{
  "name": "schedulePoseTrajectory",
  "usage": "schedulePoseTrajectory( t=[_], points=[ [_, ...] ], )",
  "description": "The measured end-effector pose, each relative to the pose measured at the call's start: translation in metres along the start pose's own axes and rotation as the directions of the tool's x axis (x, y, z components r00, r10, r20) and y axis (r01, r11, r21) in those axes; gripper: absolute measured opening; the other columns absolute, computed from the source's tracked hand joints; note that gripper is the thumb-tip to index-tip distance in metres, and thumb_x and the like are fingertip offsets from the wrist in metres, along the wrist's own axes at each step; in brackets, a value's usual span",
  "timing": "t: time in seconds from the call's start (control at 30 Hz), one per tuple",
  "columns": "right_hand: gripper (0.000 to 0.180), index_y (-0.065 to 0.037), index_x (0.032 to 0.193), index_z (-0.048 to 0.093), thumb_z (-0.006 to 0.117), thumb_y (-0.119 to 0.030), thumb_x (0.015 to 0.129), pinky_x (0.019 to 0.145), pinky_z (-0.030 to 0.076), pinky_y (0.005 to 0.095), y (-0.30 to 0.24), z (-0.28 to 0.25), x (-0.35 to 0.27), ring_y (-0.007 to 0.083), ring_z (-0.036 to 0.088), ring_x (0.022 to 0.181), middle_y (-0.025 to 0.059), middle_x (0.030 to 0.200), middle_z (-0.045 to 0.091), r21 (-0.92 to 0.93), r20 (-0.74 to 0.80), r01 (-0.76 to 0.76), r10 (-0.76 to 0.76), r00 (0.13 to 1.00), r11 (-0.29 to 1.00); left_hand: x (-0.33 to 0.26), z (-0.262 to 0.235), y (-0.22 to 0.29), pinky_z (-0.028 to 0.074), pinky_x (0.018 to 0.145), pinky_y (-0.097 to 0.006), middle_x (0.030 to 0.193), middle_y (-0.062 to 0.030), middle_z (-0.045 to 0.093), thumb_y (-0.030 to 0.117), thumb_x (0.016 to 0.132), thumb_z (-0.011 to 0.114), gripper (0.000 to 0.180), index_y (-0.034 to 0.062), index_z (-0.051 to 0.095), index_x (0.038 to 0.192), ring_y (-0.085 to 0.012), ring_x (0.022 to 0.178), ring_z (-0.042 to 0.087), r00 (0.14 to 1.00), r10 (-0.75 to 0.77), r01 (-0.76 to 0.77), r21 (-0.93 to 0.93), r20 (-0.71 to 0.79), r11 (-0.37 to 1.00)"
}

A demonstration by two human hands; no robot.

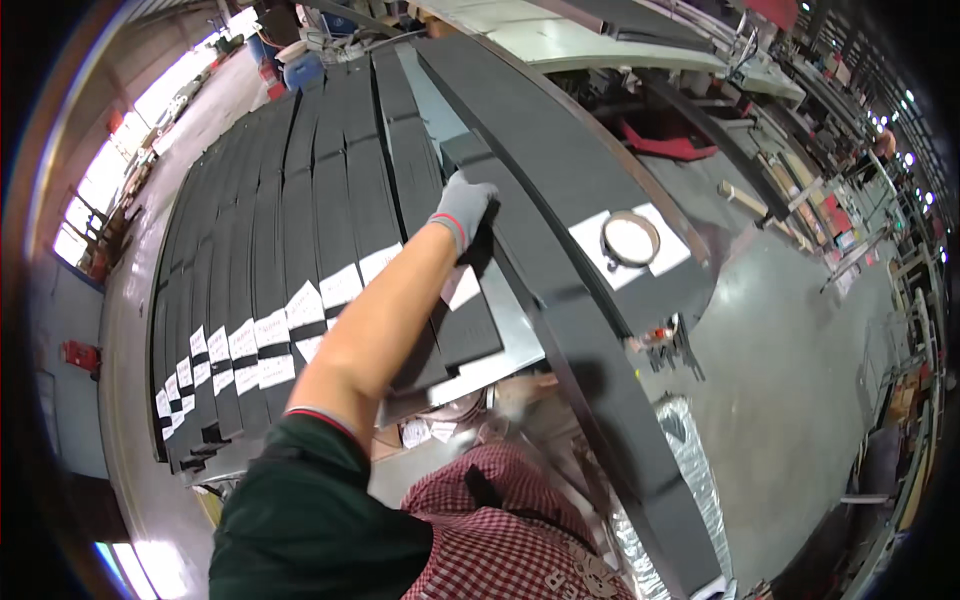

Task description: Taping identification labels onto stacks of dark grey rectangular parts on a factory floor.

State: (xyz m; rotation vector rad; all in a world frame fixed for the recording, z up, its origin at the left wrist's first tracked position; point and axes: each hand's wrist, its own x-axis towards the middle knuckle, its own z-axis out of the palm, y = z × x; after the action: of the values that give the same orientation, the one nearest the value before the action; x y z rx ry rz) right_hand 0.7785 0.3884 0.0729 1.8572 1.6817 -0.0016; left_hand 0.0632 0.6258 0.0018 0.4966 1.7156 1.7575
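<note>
My left hand (464,207), in a grey glove with a red cuff, reaches out over a work table. It is closed on the left edge of a long dark grey strip (530,240), with its fingertips partly hidden. The strip slants from mid-table toward me and overhangs the near edge at the right. To the left of the hand, several similar dark strips (325,200) lie side by side. White handwritten paper labels (272,330) sit on their near ends. My right hand is out of the picture.
A brown tape roll (654,236) rests on white sheets on a wide dark panel (540,105) at the right. Small tools (665,345) hang near that panel's corner. Silvery wrapping (690,440) lies beside the overhanging strip. A pale bench (560,45) stands beyond.
</note>
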Motion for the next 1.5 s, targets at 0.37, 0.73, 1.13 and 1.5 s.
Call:
schedulePoseTrajectory(
  t=[0.37, 0.73, 1.13, 1.5],
  points=[
    [0.093, -0.002, 0.142, 0.036, 0.083, -0.03, 0.068, 0.098, 0.044, 0.0477, -0.139, -0.119, 0.014, 0.044, 0.049, 0.119, 0.0293, 0.13, 0.05, 0.535, -0.13, 0.371, -0.36, 0.924, 0.759, 0.091, -0.04, -0.002, 0.032, 0.111, -0.039, 0.146, -0.0313, 0.032, 0.028, 0.081, 0.065, 0.096, -0.0082, 0.007, 0.148, -0.0389, 0.136, 0.037, 0.971, -0.083, 0.091, 0.028, -0.223, 0.995],
    [0.062, 0.008, 0.128, 0.046, 0.073, -0.019, 0.078, 0.096, 0.044, 0.0395, -0.243, -0.144, 0.121, 0.033, 0.057, 0.109, 0.0227, 0.121, 0.056, 0.509, -0.568, 0.813, -0.599, 0.564, 0.282, 0.054, -0.018, -0.021, 0.042, 0.098, -0.038, 0.115, -0.0309, 0.057, 0.02, 0.084, 0.059, 0.067, -0.0159, 0.027, 0.13, -0.0398, 0.111, 0.058, 0.994, 0.032, -0.083, 0.558, 0.1, 0.826],
    [0.049, 0.0, 0.118, 0.061, 0.072, -0.031, 0.081, 0.088, 0.048, 0.0309, -0.098, 0.024, 0.306, 0.0196, 0.059, 0.098, 0.0084, 0.108, 0.064, 0.963, 0.024, 0.184, -0.743, 0.669, 0.197, -0.091, 0.022, 0.008, 0.045, 0.093, -0.037, 0.114, -0.0173, 0.059, 0.022, 0.083, 0.066, 0.033, 0.0008, 0.063, 0.108, -0.0304, 0.105, 0.059, 0.76, 0.646, -0.544, 0.611, 0.067, 0.576],
    [0.074, 0.006, 0.134, 0.041, 0.08, -0.012, 0.073, 0.078, 0.054, 0.0313, -0.124, -0.058, 0.348, 0.0191, 0.063, 0.094, 0.0122, 0.108, 0.063, 0.904, 0.33, 0.036, -0.751, 0.571, 0.425, -0.075, 0.142, 0.026, 0.05, 0.079, -0.037, 0.094, -0.0163, 0.062, 0.023, 0.074, 0.07, 0.032, 0.0015, 0.061, 0.095, -0.0329, 0.091, 0.061, 0.81, 0.39, -0.547, 0.804, 0.439, 0.232]
  ],
)
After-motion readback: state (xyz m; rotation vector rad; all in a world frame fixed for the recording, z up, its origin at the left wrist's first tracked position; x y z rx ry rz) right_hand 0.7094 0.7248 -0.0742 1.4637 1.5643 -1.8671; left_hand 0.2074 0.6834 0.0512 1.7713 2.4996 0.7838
